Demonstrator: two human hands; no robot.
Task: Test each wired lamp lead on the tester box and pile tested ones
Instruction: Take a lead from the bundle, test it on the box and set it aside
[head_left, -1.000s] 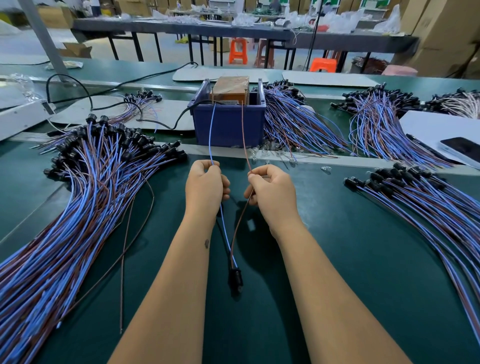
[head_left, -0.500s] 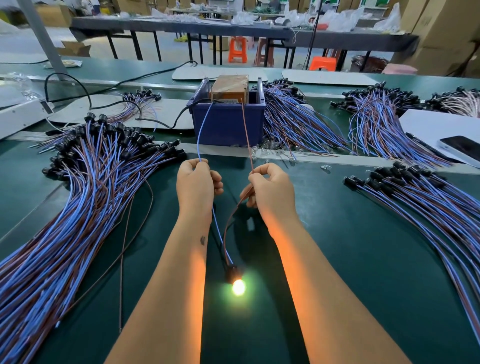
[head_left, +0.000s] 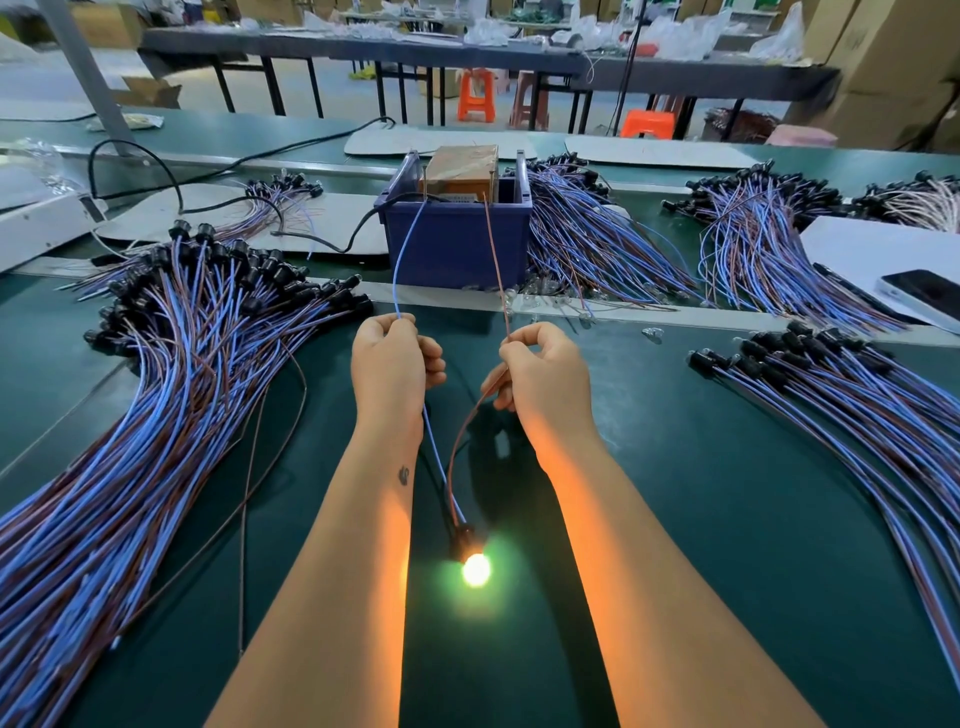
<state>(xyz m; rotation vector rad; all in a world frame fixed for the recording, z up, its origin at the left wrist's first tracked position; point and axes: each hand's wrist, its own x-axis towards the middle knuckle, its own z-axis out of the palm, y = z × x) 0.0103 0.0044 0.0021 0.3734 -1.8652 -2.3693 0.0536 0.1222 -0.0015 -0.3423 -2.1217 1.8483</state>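
Note:
My left hand (head_left: 392, 364) pinches the blue wire (head_left: 402, 260) of one lamp lead. My right hand (head_left: 545, 371) pinches its brown wire (head_left: 496, 260). Both wire ends reach up to metal pins on the brown tester box (head_left: 465, 169), which sits inside a blue bin (head_left: 452, 244). The lead's black socket and bulb (head_left: 475, 569) hang between my forearms, and the bulb glows bright above the green table (head_left: 727, 519).
A big pile of blue-and-brown leads (head_left: 130, 415) fans out at the left. More leads (head_left: 857, 415) lie at the right, and further bundles (head_left: 597, 249) behind the bin. A phone (head_left: 924, 296) rests on white paper at the far right. Loose small bulbs (head_left: 550, 301) lie along the metal rail.
The bulb was dark a second ago and is lit now. My left hand has shifted a little left, and the blue wire now bows toward the tester pin.

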